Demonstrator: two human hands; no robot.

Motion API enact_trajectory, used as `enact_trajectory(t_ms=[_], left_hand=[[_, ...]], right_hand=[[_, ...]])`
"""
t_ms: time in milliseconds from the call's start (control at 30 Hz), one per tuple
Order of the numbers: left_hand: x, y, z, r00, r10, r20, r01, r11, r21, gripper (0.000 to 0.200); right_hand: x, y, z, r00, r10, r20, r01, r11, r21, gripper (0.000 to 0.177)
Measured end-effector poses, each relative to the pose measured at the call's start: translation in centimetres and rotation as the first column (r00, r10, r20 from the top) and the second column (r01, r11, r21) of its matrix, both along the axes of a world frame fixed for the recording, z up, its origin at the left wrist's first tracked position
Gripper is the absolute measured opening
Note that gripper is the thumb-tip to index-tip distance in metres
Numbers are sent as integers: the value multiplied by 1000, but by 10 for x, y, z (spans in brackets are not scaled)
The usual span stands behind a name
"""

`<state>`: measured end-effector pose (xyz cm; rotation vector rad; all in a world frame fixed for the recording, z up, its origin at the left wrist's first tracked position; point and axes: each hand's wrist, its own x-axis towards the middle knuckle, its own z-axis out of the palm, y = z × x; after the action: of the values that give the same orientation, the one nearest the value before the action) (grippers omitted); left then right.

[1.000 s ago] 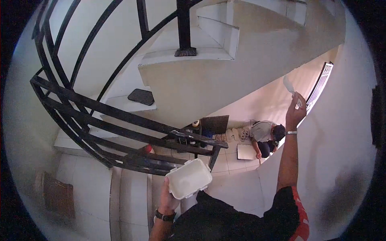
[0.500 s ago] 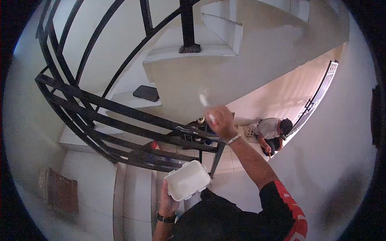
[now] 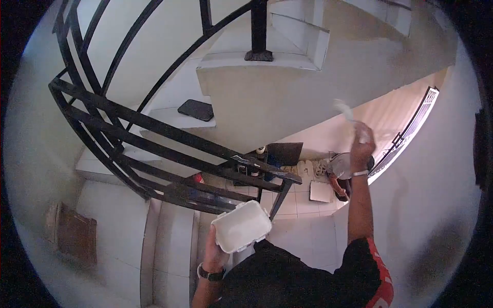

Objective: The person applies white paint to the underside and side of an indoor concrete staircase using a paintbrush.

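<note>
My left hand [image 3: 214, 252] holds a white plastic tub [image 3: 243, 227] from its left side, with a pale inside facing up at me. Raised to the upper right, my right hand [image 3: 363, 142] is closed around the handle of a paintbrush [image 3: 344, 110]. Its pale bristles, blurred by motion, point up and left and overlap the lower edge of the stair's sloping underside [image 3: 308, 102] in this view.
A black metal railing [image 3: 169, 131] curves along the stairs on the left. On one step lies a dark flat pad [image 3: 195, 110]. Below, a crouching person [image 3: 340, 169] is partly hidden behind my right hand, near a barred gate [image 3: 411, 128]. A brown box-like object [image 3: 75, 233] stands at left.
My right hand has swung to the right and slightly up with the paintbrush, now covering part of the crouching person. The left hand keeps the tub in nearly the same place.
</note>
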<state>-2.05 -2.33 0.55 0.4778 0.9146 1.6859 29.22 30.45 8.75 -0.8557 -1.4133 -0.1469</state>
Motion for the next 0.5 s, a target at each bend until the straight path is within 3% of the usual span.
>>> enact_trajectory(t_ms=[67,133,167,267,300,367,433,500], left_hand=[[2,-1,16,996,-53,67,48,997,65,60],[-4,1,8,995,-73,66,68,995,79,59],[-6,2,5,993,-97,61,92,992,92,59],[-5,0,6,998,-44,55,41,998,44,58],[-4,-2,7,997,-43,57,41,998,40,58],[-4,-3,10,998,-59,28,58,998,38,58],[-6,-5,6,998,-52,34,51,998,29,58],[-6,-8,-3,998,-42,37,41,999,20,58]], right_hand=[[20,-7,10,983,-167,-75,171,983,62,16],[34,-7,9,960,-212,-185,234,966,109,17],[35,-8,6,950,-154,-273,190,975,111,16],[15,-14,4,949,-287,-130,295,954,49,16],[-4,-25,7,966,-253,-46,253,968,-7,16],[-37,-15,-4,984,-169,55,167,985,49,16],[-77,-8,-9,983,-91,159,52,972,230,14],[-119,-15,-9,986,11,166,-62,951,302,12]])
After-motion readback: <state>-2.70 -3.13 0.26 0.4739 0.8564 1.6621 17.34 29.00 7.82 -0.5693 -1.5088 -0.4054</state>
